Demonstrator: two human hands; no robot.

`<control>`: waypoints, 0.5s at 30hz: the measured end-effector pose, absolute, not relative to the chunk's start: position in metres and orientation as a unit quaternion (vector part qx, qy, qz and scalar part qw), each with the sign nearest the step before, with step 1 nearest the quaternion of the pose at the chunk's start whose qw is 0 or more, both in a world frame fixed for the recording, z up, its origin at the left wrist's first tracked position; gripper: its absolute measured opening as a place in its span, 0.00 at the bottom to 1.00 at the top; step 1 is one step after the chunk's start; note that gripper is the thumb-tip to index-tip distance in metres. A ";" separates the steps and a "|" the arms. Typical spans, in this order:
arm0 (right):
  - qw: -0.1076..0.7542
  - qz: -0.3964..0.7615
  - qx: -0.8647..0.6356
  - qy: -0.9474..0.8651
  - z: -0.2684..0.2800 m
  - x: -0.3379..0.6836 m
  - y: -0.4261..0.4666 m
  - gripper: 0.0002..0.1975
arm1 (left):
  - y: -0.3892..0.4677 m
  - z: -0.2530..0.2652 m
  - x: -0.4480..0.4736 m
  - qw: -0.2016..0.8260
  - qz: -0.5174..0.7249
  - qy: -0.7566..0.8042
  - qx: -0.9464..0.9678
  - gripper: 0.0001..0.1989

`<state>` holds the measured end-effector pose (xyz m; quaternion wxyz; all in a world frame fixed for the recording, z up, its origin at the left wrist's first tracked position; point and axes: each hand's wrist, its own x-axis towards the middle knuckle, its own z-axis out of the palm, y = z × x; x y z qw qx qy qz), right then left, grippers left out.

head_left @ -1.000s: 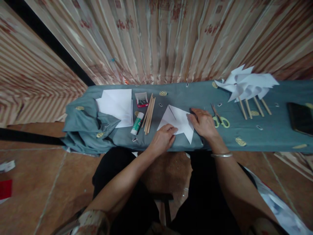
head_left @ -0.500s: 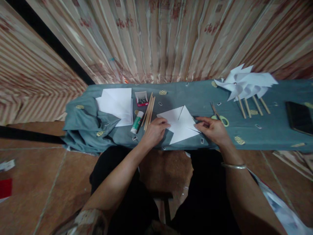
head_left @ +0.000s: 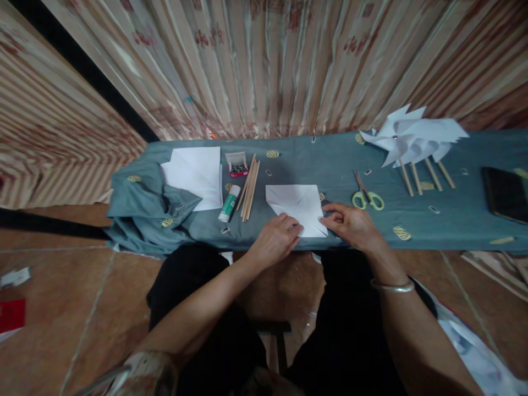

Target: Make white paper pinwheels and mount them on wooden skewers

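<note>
A white square of paper with slits running in from its corners lies on the cloth-covered table in front of me. My left hand has its fingers closed together at the paper's near edge. At the right edge, my right hand pinches the paper between thumb and fingers. Just beyond that hand lie scissors with light green handles, their blades pointing away. To the left of the paper are several thin wooden sticks and a green and white glue stick.
A small red and white box of metal pins stands behind the glue stick. White paper sheets lie at the left, partly under folded cloth. Paper pinwheels on sticks lie at the right, near a dark phone. A curtain hangs behind.
The paper has been turned, so its edges now run roughly along the table. My left hand has moved from its left corner to the near edge. My right hand stays at the right side.
</note>
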<state>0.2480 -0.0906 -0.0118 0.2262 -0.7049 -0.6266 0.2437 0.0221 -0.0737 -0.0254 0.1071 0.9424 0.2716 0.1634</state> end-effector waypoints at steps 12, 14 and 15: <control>0.328 0.272 -0.622 -0.657 -0.018 0.256 -0.093 0.15 | -0.074 -0.028 0.014 0.117 0.169 0.303 0.930 0.11; 0.324 0.326 -0.581 -0.672 -0.019 0.256 -0.093 0.18 | -0.074 -0.029 0.013 0.118 0.165 0.306 0.930 0.10; 0.320 0.346 -0.565 -0.678 -0.019 0.255 -0.092 0.19 | -0.074 -0.029 0.013 0.115 0.162 0.306 0.931 0.10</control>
